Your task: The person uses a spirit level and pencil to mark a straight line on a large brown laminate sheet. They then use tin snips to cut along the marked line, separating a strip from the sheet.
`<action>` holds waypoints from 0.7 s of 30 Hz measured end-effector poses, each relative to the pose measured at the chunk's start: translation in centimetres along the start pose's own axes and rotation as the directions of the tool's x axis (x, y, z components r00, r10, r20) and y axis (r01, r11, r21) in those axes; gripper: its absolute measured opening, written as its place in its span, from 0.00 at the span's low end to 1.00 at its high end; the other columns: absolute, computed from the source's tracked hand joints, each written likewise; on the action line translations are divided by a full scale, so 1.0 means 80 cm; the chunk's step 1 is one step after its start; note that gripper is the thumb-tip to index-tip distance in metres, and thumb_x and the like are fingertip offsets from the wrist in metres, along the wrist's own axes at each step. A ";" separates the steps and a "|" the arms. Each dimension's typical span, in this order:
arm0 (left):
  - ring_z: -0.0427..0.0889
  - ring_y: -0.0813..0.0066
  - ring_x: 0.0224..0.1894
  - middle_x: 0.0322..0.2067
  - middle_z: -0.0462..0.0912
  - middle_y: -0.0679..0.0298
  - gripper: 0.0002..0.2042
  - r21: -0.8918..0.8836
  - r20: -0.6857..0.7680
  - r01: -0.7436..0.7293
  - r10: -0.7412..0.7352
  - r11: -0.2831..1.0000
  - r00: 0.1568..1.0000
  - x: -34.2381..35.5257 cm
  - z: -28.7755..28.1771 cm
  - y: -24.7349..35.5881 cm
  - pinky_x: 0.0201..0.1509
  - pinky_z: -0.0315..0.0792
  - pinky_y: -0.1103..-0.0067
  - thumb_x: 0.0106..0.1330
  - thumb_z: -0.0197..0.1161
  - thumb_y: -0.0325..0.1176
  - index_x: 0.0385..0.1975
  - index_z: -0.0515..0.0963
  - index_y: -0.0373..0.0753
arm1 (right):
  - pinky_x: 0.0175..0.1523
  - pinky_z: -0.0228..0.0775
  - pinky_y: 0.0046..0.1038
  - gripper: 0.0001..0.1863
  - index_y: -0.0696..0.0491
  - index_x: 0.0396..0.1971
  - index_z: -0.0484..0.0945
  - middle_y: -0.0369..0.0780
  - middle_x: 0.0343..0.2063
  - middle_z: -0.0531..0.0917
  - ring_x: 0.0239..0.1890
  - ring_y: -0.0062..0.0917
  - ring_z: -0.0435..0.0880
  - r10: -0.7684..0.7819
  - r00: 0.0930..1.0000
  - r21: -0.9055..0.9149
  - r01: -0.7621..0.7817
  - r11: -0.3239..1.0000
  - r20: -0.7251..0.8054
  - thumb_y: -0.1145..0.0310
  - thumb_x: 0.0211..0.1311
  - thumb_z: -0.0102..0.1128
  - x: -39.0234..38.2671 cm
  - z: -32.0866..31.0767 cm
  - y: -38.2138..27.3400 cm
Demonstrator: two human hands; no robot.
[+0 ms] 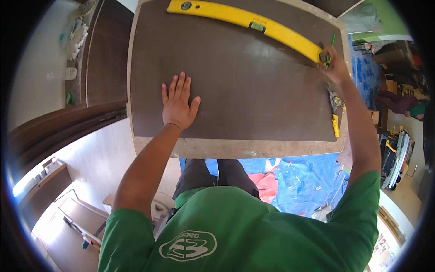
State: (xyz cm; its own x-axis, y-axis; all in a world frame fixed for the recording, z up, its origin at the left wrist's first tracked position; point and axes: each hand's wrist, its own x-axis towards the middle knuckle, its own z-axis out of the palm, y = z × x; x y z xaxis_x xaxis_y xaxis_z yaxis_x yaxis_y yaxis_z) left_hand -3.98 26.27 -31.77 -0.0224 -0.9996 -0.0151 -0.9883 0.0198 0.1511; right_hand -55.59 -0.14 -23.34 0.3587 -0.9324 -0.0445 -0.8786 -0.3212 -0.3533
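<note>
My left hand (179, 104) lies flat, fingers spread, on a brown board (231, 104) with a pale, worn border. A long yellow spirit level (281, 34) runs across the far part of the board. At the level's right end, my right hand (335, 65) grips a thin green pencil (332, 41), touching or very close to the level; its fingertips are partly hidden. A tool with a yellow handle (335, 124) and a metal head lies along the board's right edge, below my right hand.
Dark wooden panels (106, 54) stand at the left. Blue sheeting (299, 181) covers the floor below and beyond the board's right. At the far right are a person (398, 102) in maroon and green and a machine with metal rails (396, 158).
</note>
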 end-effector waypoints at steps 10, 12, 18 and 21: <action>0.52 0.60 0.85 0.83 0.57 0.63 0.34 0.016 -0.052 0.008 -0.007 1.000 0.999 -0.001 0.002 0.002 0.88 0.38 0.52 0.79 0.49 0.55 0.81 0.62 0.47 | 0.52 0.76 0.50 0.22 0.50 0.50 0.72 0.51 0.44 0.85 0.51 0.55 0.84 -0.022 0.979 -0.048 0.013 0.999 -0.202 0.74 0.57 0.71 0.131 0.028 0.066; 0.52 0.61 0.85 0.83 0.57 0.63 0.34 0.024 -0.033 0.029 -0.028 0.999 0.999 -0.001 0.001 0.003 0.88 0.38 0.52 0.79 0.49 0.55 0.81 0.63 0.47 | 0.54 0.75 0.50 0.22 0.50 0.52 0.74 0.50 0.45 0.85 0.52 0.54 0.84 -0.192 0.893 -0.109 0.161 0.981 -0.407 0.77 0.58 0.67 0.109 0.033 0.059; 0.53 0.62 0.85 0.83 0.56 0.64 0.33 0.022 -0.049 0.024 -0.023 0.999 0.999 -0.003 0.003 0.003 0.88 0.38 0.52 0.79 0.49 0.55 0.81 0.63 0.48 | 0.58 0.76 0.50 0.25 0.47 0.57 0.76 0.49 0.48 0.84 0.54 0.52 0.83 0.053 0.998 -0.295 -0.063 0.953 -0.042 0.80 0.58 0.61 0.026 0.042 0.064; 0.52 0.62 0.85 0.84 0.56 0.64 0.34 0.033 -0.038 0.019 -0.017 0.999 0.999 -0.003 0.004 0.001 0.88 0.38 0.53 0.79 0.50 0.55 0.81 0.62 0.48 | 0.58 0.76 0.49 0.29 0.44 0.64 0.76 0.49 0.49 0.83 0.54 0.51 0.83 -0.064 0.994 -0.319 0.031 0.947 -0.093 0.76 0.61 0.63 0.015 0.046 0.066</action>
State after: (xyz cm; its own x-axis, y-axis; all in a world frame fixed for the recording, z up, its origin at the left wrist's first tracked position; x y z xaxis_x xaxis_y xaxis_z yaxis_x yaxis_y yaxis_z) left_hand -4.11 26.52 -32.04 0.0005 -0.9998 0.0195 -0.9930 0.0018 0.1182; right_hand -58.62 -2.37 -28.72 0.3834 -0.9213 0.0650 -0.9217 -0.3862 -0.0376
